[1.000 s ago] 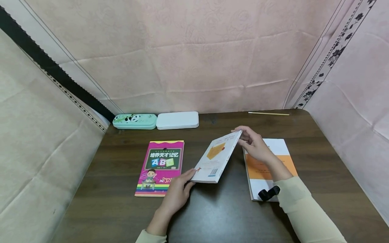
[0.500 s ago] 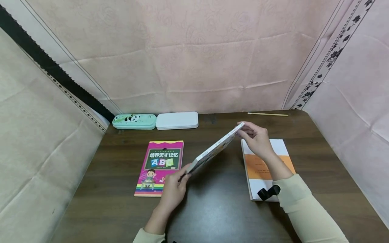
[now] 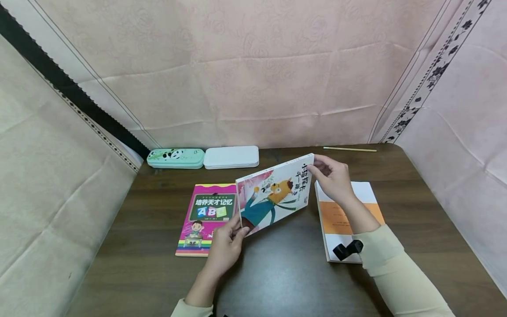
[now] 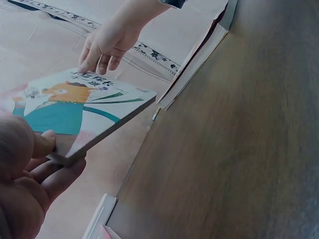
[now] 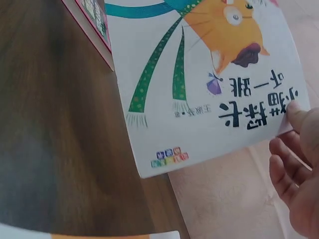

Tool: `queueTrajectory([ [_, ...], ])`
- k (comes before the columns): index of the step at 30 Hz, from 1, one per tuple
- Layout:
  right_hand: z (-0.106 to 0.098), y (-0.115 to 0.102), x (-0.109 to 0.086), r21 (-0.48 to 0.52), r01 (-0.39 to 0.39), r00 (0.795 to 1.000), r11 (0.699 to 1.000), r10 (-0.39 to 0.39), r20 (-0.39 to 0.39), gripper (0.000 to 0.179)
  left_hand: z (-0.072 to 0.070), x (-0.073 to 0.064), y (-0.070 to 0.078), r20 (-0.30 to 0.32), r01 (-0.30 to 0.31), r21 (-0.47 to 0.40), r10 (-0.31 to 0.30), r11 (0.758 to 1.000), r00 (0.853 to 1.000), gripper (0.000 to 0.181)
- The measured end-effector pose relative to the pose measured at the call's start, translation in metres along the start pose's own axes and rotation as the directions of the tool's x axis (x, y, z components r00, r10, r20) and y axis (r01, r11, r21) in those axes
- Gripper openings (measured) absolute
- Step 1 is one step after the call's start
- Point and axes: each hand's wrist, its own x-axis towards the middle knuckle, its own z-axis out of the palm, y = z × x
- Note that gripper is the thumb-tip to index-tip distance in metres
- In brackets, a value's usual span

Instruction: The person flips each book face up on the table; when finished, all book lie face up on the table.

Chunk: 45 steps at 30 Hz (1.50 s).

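A white picture book point(image 3: 273, 193) with an orange cartoon cat in teal clothes on its cover is held tilted above the table between both hands. My left hand point(image 3: 225, 246) pinches its lower left corner, thumb on the cover, as the left wrist view shows too. At the opposite end my right hand point(image 3: 332, 178) grips the edge near the printed title, thumb on the front. In the head view the picture book overlaps a pink book point(image 3: 206, 220) with a green chalkboard design. Under the right forearm lies a white and orange book point(image 3: 336, 220).
At the table's back edge sit a mint panda pencil case point(image 3: 175, 158) and a white case point(image 3: 231, 157), side by side. A thin pale stick point(image 3: 350, 149) lies at the back right. Pale curtains point(image 3: 253, 79) enclose the brown table point(image 3: 277, 281).
The picture book has been turned over in the hands, from its back cover with the barcode, through edge-on, to its illustrated front. The right hand has risen slightly; the other books stayed put.
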Motion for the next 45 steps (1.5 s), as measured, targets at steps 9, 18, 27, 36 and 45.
queueTrajectory([
  [9,0.021,0.018,0.004,-0.065,-0.128,0.989,0.99,0.132,0.064,0.03,0.002,0.001,-0.002,0.091,0.037,-0.108,-0.027,0.993,0.995,0.053],
  [18,0.054,0.028,0.004,-0.098,-0.257,0.941,0.961,0.272,0.199,0.033,0.001,0.001,0.0,-0.045,0.094,-0.218,-0.106,0.971,0.993,0.053],
  [27,0.084,0.043,-0.003,-0.146,-0.296,0.847,0.944,0.33,0.416,0.037,-0.005,0.006,-0.014,-0.18,0.172,-0.076,-0.183,0.982,0.966,0.047],
  [36,0.055,0.059,-0.018,-0.195,-0.213,0.823,0.957,0.283,0.492,0.042,-0.014,0.008,-0.033,0.019,0.055,0.231,-0.061,0.971,0.998,0.05],
  [45,0.021,0.057,-0.03,-0.276,-0.142,0.795,0.951,0.276,0.541,0.046,-0.026,0.014,-0.036,0.218,0.055,0.266,-0.116,0.963,0.969,0.071],
])
